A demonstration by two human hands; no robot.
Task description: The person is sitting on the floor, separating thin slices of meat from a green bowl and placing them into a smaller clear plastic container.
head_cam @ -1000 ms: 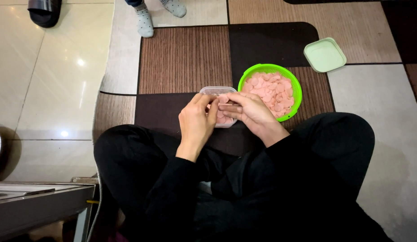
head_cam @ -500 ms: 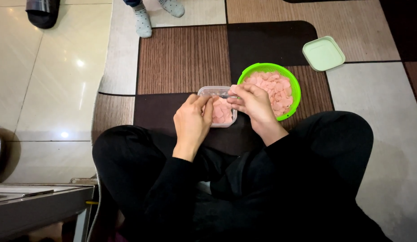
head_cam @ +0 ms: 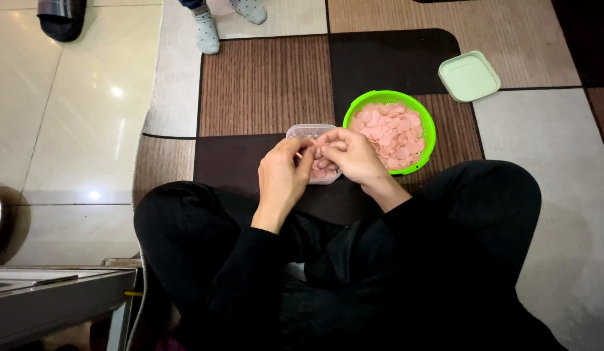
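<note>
I sit cross-legged on a patchwork rug. A small clear plastic container (head_cam: pixel 300 132) with pink slices in it stands in front of my legs. Both hands hover over it. My left hand (head_cam: pixel 283 177) has its fingers curled at the container's near left side. My right hand (head_cam: pixel 351 156) pinches with thumb and fingertips above the container's middle; something small and pink seems held between the fingertips of both hands, but it is too small to be sure. Just right of the container stands a green colander bowl (head_cam: pixel 380 99) full of round pink slices (head_cam: pixel 393 133).
A pale green square lid (head_cam: pixel 469 76) lies on the rug at the back right. Another person's socked feet (head_cam: pixel 207 29) stand at the rug's far edge. A dark slipper (head_cam: pixel 60 16) sits on the tiled floor at top left. A metal surface (head_cam: pixel 48 292) is at my lower left.
Both hands have stayed over the clear container, shifting slightly; the right hand's fingertips came together with the left hand's above the container.
</note>
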